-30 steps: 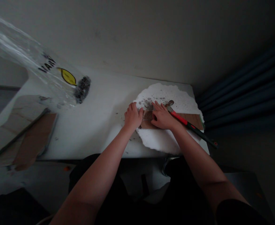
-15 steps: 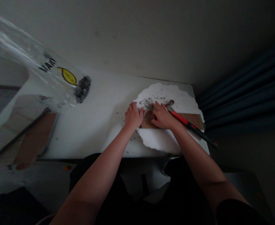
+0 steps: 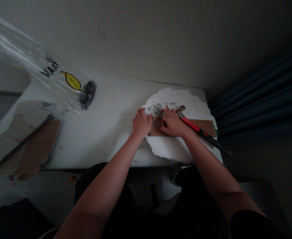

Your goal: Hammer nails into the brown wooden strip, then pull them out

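A brown wood-patterned strip [image 3: 203, 127] lies across a ragged-edged white slab [image 3: 172, 149] on the white table. At the strip's left end rests my left hand [image 3: 142, 122], its thumb apart from the fingers and nothing visible in its grasp. My right hand [image 3: 172, 122] is on the strip; thumb and index finger are curled together while other fingers stretch forward. Whatever they may pinch is too small to make out. A rough round patch [image 3: 157, 122] shows between the hands. Beside my right hand lies a hammer [image 3: 192, 124] with a red and black handle, slanting over the strip.
Grey crumbs [image 3: 157, 108] are scattered on the slab. To the left stands a clear plastic bag [image 3: 58, 78] with a yellow print. Broken brown and pale boards [image 3: 40, 146] lie at the table's left edge. A dark curtain [image 3: 262, 89] hangs at right.
My right hand's outstretched fingers have shifted very slightly. My left hand, the strip and the hammer stay in place.
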Demonstrator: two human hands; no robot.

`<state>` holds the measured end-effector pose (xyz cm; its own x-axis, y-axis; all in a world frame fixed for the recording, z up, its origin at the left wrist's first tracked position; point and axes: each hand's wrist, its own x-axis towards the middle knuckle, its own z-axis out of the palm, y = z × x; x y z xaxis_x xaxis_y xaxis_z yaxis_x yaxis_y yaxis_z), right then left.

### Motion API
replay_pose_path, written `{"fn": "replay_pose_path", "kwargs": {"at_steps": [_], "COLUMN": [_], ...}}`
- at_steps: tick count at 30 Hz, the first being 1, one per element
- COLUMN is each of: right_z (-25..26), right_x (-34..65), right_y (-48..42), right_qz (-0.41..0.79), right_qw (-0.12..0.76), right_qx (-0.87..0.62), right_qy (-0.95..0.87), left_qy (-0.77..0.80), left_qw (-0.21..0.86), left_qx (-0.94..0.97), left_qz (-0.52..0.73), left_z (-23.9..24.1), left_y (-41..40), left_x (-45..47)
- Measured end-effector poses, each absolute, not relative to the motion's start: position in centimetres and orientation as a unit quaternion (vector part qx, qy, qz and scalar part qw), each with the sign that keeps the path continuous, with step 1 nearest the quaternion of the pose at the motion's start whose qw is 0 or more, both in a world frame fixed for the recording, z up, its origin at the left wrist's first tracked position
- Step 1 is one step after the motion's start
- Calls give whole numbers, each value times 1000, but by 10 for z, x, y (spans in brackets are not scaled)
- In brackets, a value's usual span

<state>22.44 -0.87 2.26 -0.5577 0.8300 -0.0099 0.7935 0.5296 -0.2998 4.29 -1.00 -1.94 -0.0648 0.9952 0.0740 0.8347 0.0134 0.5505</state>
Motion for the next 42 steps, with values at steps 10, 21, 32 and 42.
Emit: {"fn": "replay_pose_path", "kwargs": {"at_steps": [10, 21, 32, 42], "right_z": [37, 35, 37, 38], "right_x": [235, 235, 235, 234], "right_y": [-9, -10, -9, -5], "right_qz": [181, 153, 139, 160], "right_qw": [77, 71, 52, 48], "right_qx": [-434, -400, -402, -385], "right_qy": [-879, -901, -904, -908], "left_qy": [689, 690, 693, 693], "left_qw": [175, 177, 177, 174], "left_qx": [665, 662, 660, 663], "left_qz": [230, 232, 228, 221], "left_z": [-19, -20, -20, -17], "left_y": [-9, -9, -10, -10], "left_x": [43, 43, 44, 44]}}
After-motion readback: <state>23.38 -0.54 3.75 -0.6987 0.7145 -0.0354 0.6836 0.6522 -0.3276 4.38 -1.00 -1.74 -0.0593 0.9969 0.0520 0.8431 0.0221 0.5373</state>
